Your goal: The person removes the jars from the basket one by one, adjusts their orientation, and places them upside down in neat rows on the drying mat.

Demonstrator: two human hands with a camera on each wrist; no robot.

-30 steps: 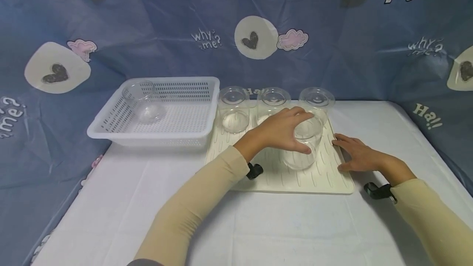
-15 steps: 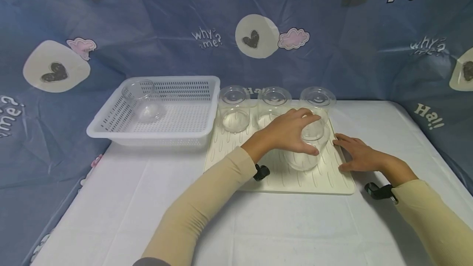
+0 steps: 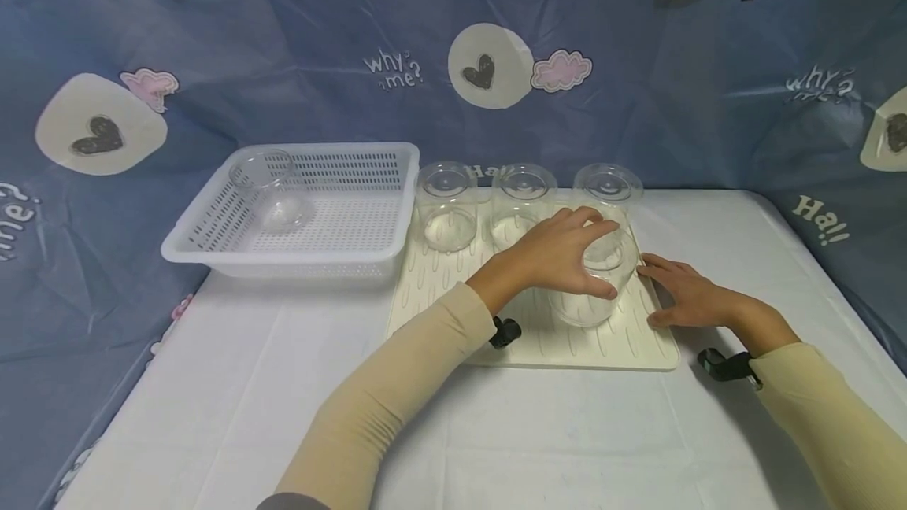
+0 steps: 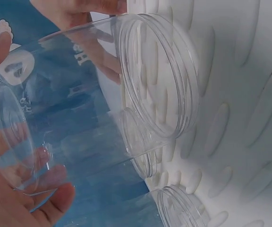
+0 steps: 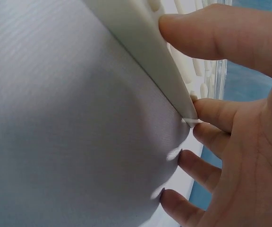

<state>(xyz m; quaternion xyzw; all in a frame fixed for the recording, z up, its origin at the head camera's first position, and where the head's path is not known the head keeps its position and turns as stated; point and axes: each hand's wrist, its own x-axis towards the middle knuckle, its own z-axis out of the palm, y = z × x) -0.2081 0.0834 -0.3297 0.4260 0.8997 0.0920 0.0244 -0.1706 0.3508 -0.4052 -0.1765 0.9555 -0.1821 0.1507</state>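
Upside down on the cream ridged drying mat [image 3: 609, 349] stands a clear cup [image 3: 583, 310]. My left hand [image 3: 556, 256] grips it near its upturned base, thumb on the near side and fingers on the far side. In the left wrist view the rim of that clear cup [image 4: 159, 75] meets the mat. Beside the mat's right edge, my right hand [image 3: 687, 294] lies with fingers spread. Its thumb [image 5: 192, 35] and a finger touch the mat's edge in the right wrist view, while other fingertips are on the white cloth.
Along the mat's back stand three more upturned clear cups: a left one [image 3: 448, 207], a middle one [image 3: 520, 195] and a right one [image 3: 608, 182]. A white perforated basket [image 3: 298, 258] at left holds another clear cup [image 3: 279, 211]. A blue patterned sheet [image 3: 319, 38] rises behind.
My left hand has moved slightly to the right with the cup, mostly in the first half second. My right hand stays at the mat's edge.
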